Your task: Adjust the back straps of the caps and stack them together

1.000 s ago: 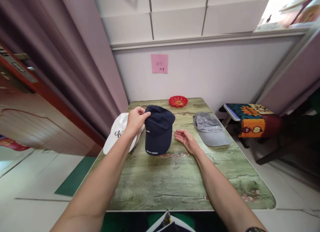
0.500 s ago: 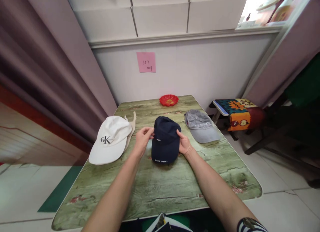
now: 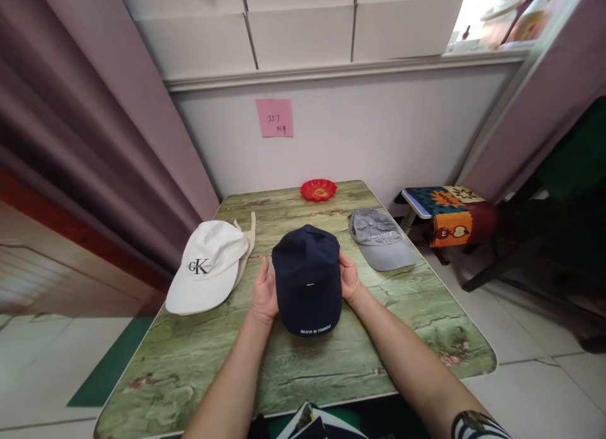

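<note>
A navy baseball cap [image 3: 308, 281] is held between my two hands above the table, its brim toward me with white lettering along the edge. On its left side, my left hand [image 3: 265, 292] grips it, thumb up and the other fingers partly hidden behind the cap. My right hand [image 3: 349, 277] holds the opposite side, its fingertips tucked behind the fabric. To the left lies a white cap [image 3: 208, 265] with black letters and a loose beige strap. A grey cap [image 3: 380, 238] with white script rests on the right.
The green wood-patterned table [image 3: 331, 369] stands against the wall. A red scalloped dish [image 3: 319, 190] sits at its far edge. A pink note [image 3: 274, 117] sticks to the wall above. Right of the table is a stool with a colourful cover [image 3: 449, 215]; a purple curtain [image 3: 108, 110] hangs left.
My left hand has moved from a pinch at the cap's upper left edge down to hold its side. The navy cap looks fuller and sits nearer to me.
</note>
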The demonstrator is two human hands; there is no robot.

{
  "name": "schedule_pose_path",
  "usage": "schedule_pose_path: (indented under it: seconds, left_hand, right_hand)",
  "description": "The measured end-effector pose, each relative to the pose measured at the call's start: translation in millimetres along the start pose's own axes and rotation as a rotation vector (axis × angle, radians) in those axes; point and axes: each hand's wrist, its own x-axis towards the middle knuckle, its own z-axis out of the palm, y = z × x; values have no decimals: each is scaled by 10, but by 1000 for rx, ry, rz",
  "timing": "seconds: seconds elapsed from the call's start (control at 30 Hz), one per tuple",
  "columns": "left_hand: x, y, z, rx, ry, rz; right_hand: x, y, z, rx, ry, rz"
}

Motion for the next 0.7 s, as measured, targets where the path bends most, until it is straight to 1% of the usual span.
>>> schedule_pose_path:
  seconds: [0.13,0.27,0.37,0.47,0.5,0.57,0.63,0.7]
  left_hand:
    - [-50,14,60,71,47,138]
    - [-69,17,124,104,86,226]
    - [-59,53,141,123,92,206]
    - [-17,144,148,135,115,111]
    - [4,189,156,124,153,74]
    - [50,302,184,85,283,23]
    - [102,436,227,58,419,27]
    - [163,578,278,69,486,70]
  right_hand:
    - [28,18,-29,-138,-28,-56]
    - [39,25,-25,-149,-22,-92]
    - [33,-2,-26,-96,15,-144]
    - [43,-65,-44,-52,44,-194]
    - [52,-89,-50,-44,50,-211]
    - [75,-127,-58,-40,58,-248]
    - [96,-146,-56,-52,54,-283]
    - [109,-144,-45,-85,33,-306]
